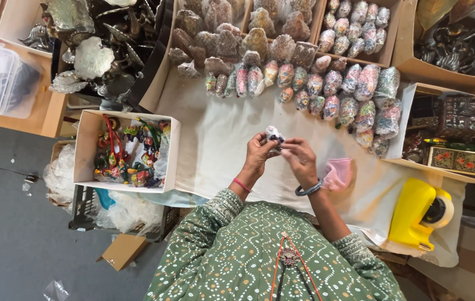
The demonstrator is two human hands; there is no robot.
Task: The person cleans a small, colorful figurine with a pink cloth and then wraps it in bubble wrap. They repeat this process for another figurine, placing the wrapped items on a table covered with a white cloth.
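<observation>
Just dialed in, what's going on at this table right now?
A person in a green patterned top holds a small white and dark trinket between the left hand and right hand, above a white cloth. Rows of plastic-wrapped colourful pieces lie ahead. A pink cloth and a yellow tape dispenser sit to the right, a box of painted figurines to the left.

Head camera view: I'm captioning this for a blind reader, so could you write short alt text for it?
Seen from above, a person's left hand and right hand hold a small white and blue object between them over a white cloth. Rows of plastic-wrapped ornaments lie beyond, a box of colourful figurines to the left, and a yellow tape dispenser to the right.
</observation>
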